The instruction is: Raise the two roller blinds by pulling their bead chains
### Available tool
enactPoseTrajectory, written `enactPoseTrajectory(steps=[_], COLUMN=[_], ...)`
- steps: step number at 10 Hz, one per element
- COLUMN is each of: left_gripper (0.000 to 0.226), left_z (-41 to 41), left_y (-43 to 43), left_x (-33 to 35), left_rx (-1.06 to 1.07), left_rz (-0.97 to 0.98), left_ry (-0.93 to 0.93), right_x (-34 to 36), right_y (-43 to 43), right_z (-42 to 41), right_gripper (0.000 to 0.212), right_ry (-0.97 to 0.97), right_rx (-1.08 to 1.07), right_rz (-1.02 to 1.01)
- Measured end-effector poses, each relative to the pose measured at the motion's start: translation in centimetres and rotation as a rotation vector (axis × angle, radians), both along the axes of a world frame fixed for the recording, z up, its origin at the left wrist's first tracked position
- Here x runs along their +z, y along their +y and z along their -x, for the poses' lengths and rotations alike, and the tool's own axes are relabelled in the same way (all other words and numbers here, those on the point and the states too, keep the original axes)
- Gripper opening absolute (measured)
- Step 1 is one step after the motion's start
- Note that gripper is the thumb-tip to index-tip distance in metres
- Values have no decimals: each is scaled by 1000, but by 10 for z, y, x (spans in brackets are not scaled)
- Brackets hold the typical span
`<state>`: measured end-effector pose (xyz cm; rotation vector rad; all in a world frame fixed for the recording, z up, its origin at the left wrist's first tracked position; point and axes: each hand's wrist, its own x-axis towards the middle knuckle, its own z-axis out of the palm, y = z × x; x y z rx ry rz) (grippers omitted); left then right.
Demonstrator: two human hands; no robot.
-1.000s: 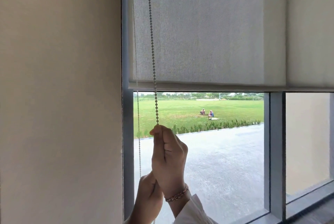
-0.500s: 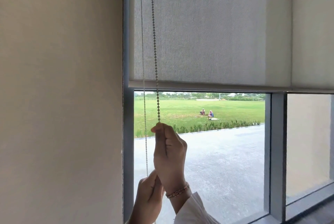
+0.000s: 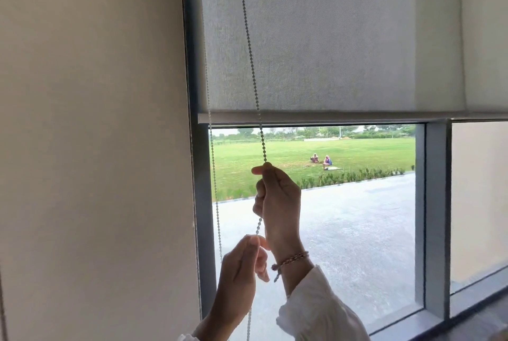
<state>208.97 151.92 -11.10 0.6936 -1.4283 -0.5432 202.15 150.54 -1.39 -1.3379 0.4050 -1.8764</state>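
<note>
A grey roller blind (image 3: 316,38) covers the upper half of the left window, its bottom bar (image 3: 330,117) just above mid-height. A second, paler blind (image 3: 486,32) hangs at the same height on the right. The bead chain (image 3: 251,65) runs down in front of the blind; its back strand (image 3: 213,164) hangs by the frame. My right hand (image 3: 277,203), with a bracelet on the wrist, pinches the front strand. My left hand (image 3: 242,272) pinches the same strand just below it.
A beige wall (image 3: 93,148) fills the left side. The grey window frame (image 3: 202,230) and mullion (image 3: 437,217) border the glass. Outside lie pavement, a lawn and two seated people. The sill (image 3: 412,324) runs along the bottom right.
My left hand has moved up the chain to just under my right hand. The blind's bottom bar sits slightly higher in view.
</note>
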Motion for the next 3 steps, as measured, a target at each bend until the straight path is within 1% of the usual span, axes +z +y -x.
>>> enactPoseTrajectory(steps=[1, 2, 3], left_gripper=[35, 36, 41], left_z=[1, 7, 26], left_y=[-14, -25, -29], left_x=[-4, 2, 15], left_rx=[134, 367, 518], left_rz=[-1, 46, 219], left_ry=[-92, -100, -112], right_x=[1, 2, 3], right_y=[-10, -20, -30], right_z=[5, 11, 35], right_gripper=[28, 26, 21], right_ry=[14, 105, 156], right_rx=[-5, -161, -344], right_rz=[-50, -74, -114])
